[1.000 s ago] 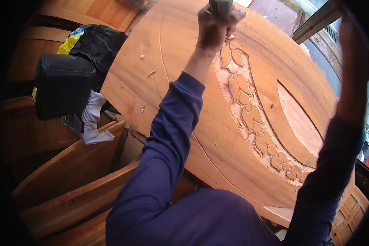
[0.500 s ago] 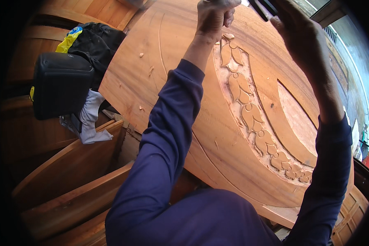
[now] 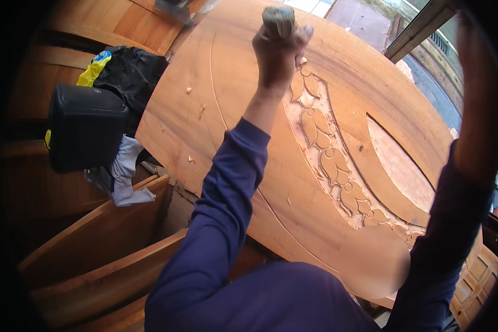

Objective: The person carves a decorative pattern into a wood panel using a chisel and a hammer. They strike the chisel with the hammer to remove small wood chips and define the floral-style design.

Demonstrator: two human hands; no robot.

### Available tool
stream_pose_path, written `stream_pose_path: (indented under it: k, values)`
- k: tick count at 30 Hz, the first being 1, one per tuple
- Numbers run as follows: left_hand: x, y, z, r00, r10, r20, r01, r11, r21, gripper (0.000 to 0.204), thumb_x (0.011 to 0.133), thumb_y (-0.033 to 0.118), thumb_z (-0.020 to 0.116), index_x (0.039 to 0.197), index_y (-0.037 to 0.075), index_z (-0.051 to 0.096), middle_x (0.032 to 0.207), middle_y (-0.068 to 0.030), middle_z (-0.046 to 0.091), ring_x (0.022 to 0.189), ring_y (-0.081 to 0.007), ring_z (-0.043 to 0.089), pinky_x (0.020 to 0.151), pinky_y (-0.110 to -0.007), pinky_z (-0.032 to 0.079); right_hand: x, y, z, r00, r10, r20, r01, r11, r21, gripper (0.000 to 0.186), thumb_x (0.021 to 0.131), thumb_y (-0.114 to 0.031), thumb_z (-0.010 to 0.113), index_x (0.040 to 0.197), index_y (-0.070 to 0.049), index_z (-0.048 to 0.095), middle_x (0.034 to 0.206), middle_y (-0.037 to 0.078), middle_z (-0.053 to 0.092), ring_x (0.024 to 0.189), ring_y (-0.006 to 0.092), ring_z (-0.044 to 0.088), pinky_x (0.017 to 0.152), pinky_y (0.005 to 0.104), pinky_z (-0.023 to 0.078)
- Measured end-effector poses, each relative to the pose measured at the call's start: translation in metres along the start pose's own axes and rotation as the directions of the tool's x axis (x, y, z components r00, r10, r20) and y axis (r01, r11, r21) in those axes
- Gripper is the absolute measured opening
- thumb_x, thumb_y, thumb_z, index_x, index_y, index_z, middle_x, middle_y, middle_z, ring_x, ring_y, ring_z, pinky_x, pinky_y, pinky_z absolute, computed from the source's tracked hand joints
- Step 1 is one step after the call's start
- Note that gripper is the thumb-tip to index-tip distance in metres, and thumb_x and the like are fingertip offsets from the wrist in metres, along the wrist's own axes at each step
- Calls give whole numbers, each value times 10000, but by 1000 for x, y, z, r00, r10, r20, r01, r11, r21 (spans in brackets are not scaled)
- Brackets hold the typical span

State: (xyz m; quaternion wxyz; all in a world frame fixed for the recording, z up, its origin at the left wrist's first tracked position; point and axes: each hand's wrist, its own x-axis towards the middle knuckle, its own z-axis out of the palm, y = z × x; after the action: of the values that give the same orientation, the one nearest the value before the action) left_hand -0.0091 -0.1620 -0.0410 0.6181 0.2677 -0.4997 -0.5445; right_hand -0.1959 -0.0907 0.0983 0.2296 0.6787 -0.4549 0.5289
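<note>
My left hand [image 3: 276, 55] is closed around a chisel [image 3: 278, 21], whose worn, battered wooden handle end points up towards me. Its blade is hidden under my fist, by the upper end of the carved band. A small wood chip [image 3: 303, 61] lies beside the fist. The large wooden panel [image 3: 227, 72] carries a raised flower-and-leaf carving [image 3: 318, 130] in a sunken, paler ground. High at the right edge, my right hand [image 3: 473, 50] is raised off the panel, smeared and dark; its fingers and anything in them cannot be made out.
To the left stand a black plastic case [image 3: 86, 127], a black cloth [image 3: 133, 72] and a grey-white rag [image 3: 128, 171]. Curved wooden boards [image 3: 102, 221] lean below them. Loose chips [image 3: 188, 90] dot the panel, and a pale recess [image 3: 398, 155] curves along its right part.
My right hand has swung up and away to the right from beside the left. My left hand has tipped, so the chisel's handle end now shows; it stays near the same spot.
</note>
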Motion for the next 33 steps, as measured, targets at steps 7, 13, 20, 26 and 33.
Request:
stream_pose_path:
  k: [7,13,20,26,33]
  values:
    - [-14,-11,5,999,41,27,-40,999,-29,222,828,31,824,923,53,625,807,15,619,659,-56,550,594,-232,464,-20,2,22,836,-164,523,203,979,-18,294,981,-80,666,1254,-174,719,822,97,702,681,240,701,570,352,563]
    - [-14,-9,3,998,-29,59,29,1000,-8,252,840,28,834,1031,27,668,874,-6,700,719,-73,638,653,-256,552,-37,-17,21,883,-26,469,120,978,-171,406,962,-118,698,1358,-197,665,985,100,735,777,248,729,638,357,584]
    - [-37,6,-13,997,81,9,-78,912,403,173,842,94,786,816,105,616,731,6,612,592,-115,563,490,-296,451,-110,4,-15,849,254,462,-335,937,99,613,940,40,661,1496,-206,587,1175,121,759,964,240,768,775,365,612]
    - [-151,105,-52,922,291,256,-373,488,789,358,815,182,837,1013,107,548,807,-37,548,710,-206,577,646,-344,480,-223,-17,-135,650,484,586,-540,837,-92,576,871,169,646,1429,42,590,1138,219,749,1040,306,755,915,363,579]
    - [-193,94,-122,995,44,93,-94,27,995,593,796,291,911,1218,42,577,966,-130,659,841,-319,679,732,-404,555,-290,-111,-271,431,538,725,-281,843,-458,714,796,-345,864,1408,-51,642,729,83,554,566,264,503,522,402,390]
